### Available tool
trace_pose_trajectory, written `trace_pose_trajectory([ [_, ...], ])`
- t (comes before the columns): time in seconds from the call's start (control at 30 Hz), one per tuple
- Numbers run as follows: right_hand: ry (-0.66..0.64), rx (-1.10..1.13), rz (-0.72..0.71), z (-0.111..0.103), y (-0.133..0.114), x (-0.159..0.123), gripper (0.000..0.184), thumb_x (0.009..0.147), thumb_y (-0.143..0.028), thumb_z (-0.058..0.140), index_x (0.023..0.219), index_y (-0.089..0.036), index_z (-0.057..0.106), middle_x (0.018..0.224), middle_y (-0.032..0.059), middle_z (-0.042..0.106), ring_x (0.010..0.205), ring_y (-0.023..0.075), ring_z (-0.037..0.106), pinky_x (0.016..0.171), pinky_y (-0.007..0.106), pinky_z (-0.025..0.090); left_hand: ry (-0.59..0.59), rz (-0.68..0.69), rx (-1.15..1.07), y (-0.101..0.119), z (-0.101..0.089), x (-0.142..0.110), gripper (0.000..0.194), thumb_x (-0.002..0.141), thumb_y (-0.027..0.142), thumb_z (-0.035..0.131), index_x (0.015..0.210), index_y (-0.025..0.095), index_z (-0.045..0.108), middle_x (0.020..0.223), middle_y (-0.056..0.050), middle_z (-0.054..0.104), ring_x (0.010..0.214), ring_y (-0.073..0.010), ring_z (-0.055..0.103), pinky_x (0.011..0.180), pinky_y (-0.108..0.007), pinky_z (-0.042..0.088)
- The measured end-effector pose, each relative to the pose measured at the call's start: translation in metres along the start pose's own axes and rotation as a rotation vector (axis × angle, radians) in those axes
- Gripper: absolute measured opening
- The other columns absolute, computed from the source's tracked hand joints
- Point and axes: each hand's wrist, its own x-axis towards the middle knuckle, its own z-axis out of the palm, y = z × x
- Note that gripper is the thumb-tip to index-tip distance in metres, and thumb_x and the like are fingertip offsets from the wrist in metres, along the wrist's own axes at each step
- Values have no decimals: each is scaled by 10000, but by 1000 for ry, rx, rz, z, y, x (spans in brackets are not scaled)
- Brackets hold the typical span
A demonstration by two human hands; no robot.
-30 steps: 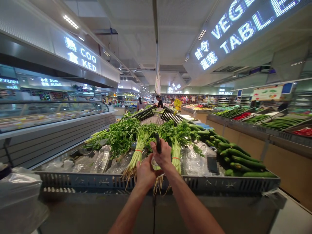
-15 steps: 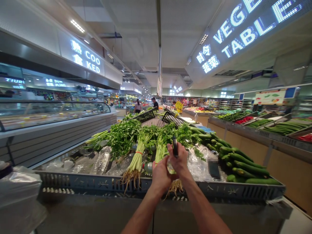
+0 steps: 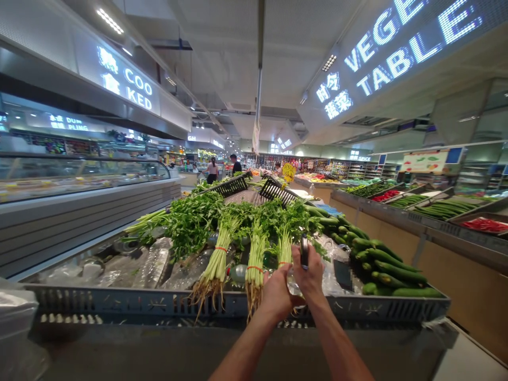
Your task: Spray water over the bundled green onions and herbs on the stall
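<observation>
My left hand (image 3: 278,297) is closed at the root end of the right-hand bunch of leafy greens (image 3: 284,244), which is tied with an orange band. The stalk ends are hidden behind that hand. My right hand (image 3: 311,275) touches it from the right, closed on a small dark tool (image 3: 304,251) that stands upright. Something pale and clear shows between the two hands, too small to name. Two more banded bunches (image 3: 256,256) lie to the left with their roots over the grey crate rim (image 3: 119,304).
Cucumbers (image 3: 377,259) are piled in the crate's right part, with plastic-wrapped ice (image 3: 154,262) at the left. A glass deli counter (image 3: 79,177) runs along the left and more vegetable bins (image 3: 440,209) along the right. People (image 3: 212,170) stand far down the aisle.
Both hands have shifted right, from the middle bunch to the right-hand bunch, staying together. The middle bunch now lies in full view. The view has turned slightly right.
</observation>
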Motion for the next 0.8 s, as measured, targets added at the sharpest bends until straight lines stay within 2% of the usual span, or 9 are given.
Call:
trace_pose_trajectory([
  [0.13, 10, -1, 9, -5, -3, 2, 411, 710, -568, 355, 804, -197, 506, 714, 33, 560, 701, 186, 490, 672, 308, 340, -20, -7, -68, -1, 1, 3, 722, 467, 189, 699, 1136, 240, 434, 1120, -47, 539, 1047, -231, 463, 1006, -408, 136],
  [0.27, 5, -1, 2, -6, -5, 0, 378, 712, -557, 367, 723, -200, 492, 649, 14, 553, 621, 156, 491, 617, 276, 346, -35, 39, -148, -8, 3, 4, 738, 451, 204, 704, 1138, 216, 436, 1078, -53, 564, 1005, -238, 491, 978, -404, 212],
  [0.4, -30, -31, 25, 1, 0, -9, 377, 716, -553, 364, 691, -199, 489, 636, 22, 560, 620, 165, 503, 590, 278, 353, -53, 56, -205, -20, 5, 0, 694, 426, 210, 716, 1080, 217, 487, 939, -24, 621, 897, -228, 545, 906, -369, 324],
  [0.5, -95, -33, 14, 8, -1, -18, 400, 705, -553, 385, 813, -191, 513, 725, 46, 583, 710, 196, 527, 635, 313, 379, -72, 9, -312, -30, 6, -7, 667, 411, 215, 726, 1042, 208, 511, 869, -14, 635, 807, -214, 573, 800, -319, 416],
  [0.6, -194, -1, -30, 10, -5, -24, 526, 663, -546, 457, 1026, -165, 462, 921, 88, 577, 858, 223, 522, 727, 353, 399, -83, -21, -510, -42, 4, -15, 676, 429, 210, 724, 1063, 191, 492, 897, -22, 629, 775, -194, 584, 725, -268, 455],
  [0.67, -241, 24, -62, 6, -1, -32, 644, 656, -532, 473, 1162, -148, 365, 1097, 118, 509, 973, 232, 486, 794, 367, 395, -24, -62, -601, -51, -2, -20, 679, 431, 204, 723, 1067, 163, 492, 942, -47, 616, 808, -199, 582, 741, -269, 458],
  [0.7, -255, 29, -70, 2, 4, -40, 676, 668, -524, 461, 1207, -144, 317, 1169, 124, 460, 1025, 233, 460, 828, 374, 386, 43, -111, -622, -55, -6, -22, 684, 422, 202, 725, 1063, 144, 495, 952, -64, 611, 829, -210, 578, 760, -285, 456],
  [0.77, -293, 11, -59, -9, 21, -63, 658, 706, -501, 414, 1245, -148, 279, 1251, 117, 387, 1104, 229, 407, 888, 388, 354, 129, -170, -657, -66, -19, -26, 695, 402, 203, 729, 1054, 126, 501, 969, -83, 605, 871, -231, 570, 796, -323, 447],
  [0.8, -343, -20, -43, -16, 32, -79, 628, 708, -493, 411, 1234, -162, 314, 1252, 106, 395, 1128, 232, 388, 913, 399, 333, 173, -184, -664, -71, -27, -28, 682, 399, 208, 728, 1041, 130, 511, 979, -82, 603, 896, -238, 563, 823, -340, 435],
])
